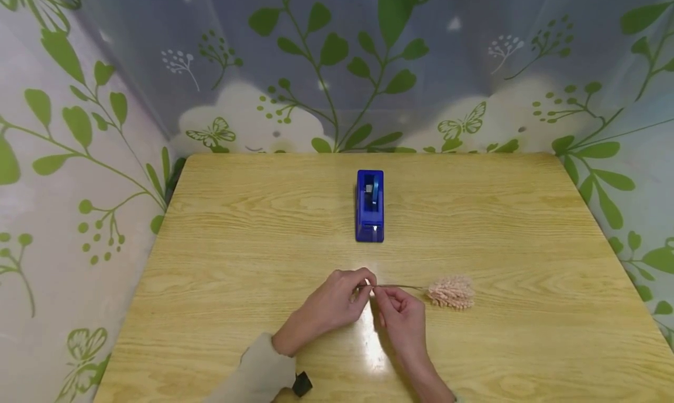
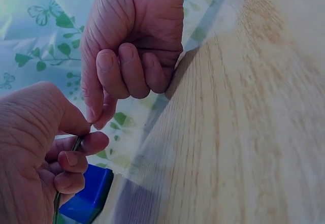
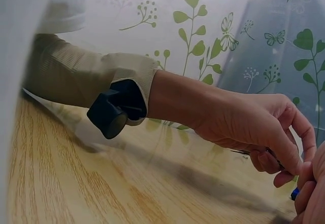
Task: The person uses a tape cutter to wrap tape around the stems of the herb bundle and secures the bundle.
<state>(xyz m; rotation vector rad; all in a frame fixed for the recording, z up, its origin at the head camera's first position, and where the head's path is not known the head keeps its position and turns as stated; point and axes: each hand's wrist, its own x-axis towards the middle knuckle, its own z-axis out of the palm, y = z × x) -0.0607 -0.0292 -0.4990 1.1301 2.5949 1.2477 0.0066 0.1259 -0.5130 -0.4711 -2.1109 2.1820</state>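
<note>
A dried-looking flower stem with a fluffy pale pink head (image 1: 451, 292) lies across the front of the table, its head pointing right. My left hand (image 1: 337, 298) pinches the thin stem (image 1: 400, 286) near its far-left part, and my right hand (image 1: 408, 321) pinches at the same spot, fingertips close together. In the left wrist view, the brown stem (image 2: 57, 206) runs down through the left hand's curled fingers (image 2: 71, 160), while the right hand (image 2: 134, 46) meets it from above. The right wrist view shows the left hand (image 3: 259, 127); the flower head is out of that view.
Beyond the hands stands a blue tape dispenser (image 1: 370, 216) with a roll in it. The wood-grain table (image 1: 253, 216) is ringed by leaf-patterned curtains (image 1: 337, 69). A black camera mount (image 3: 114, 109) sits at the left sleeve's cuff.
</note>
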